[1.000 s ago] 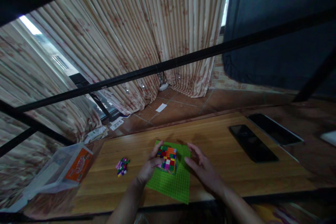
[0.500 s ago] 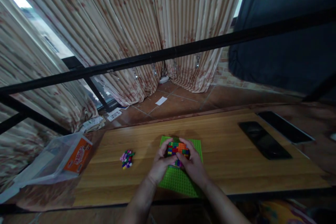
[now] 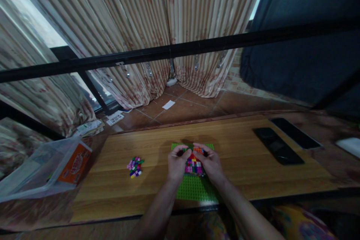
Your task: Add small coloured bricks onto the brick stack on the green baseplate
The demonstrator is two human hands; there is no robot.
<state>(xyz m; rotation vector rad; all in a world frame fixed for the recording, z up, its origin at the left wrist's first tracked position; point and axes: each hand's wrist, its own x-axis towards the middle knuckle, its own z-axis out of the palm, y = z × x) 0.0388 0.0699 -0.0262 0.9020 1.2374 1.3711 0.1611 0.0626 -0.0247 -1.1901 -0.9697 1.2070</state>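
A block of small multicoloured bricks (image 3: 193, 164) stands on a green baseplate (image 3: 194, 190) lying on the wooden table (image 3: 242, 157). My left hand (image 3: 176, 163) grips the block's left side with curled fingers. My right hand (image 3: 211, 162) grips its right side the same way, fingertips over the far top edge. Part of the block is hidden by the fingers. A small heap of loose coloured bricks (image 3: 135, 166) lies on the table to the left, apart from both hands.
A clear plastic box with an orange label (image 3: 53, 168) sits off the table's left end. Two dark flat phones or tablets (image 3: 277, 150) (image 3: 295, 138) lie at the right. A black bar (image 3: 180, 50) crosses the view; curtains hang beyond.
My right hand came in from the right and closed on the brick block beside the left hand. The block's pink and yellow top face now shows more between the hands.
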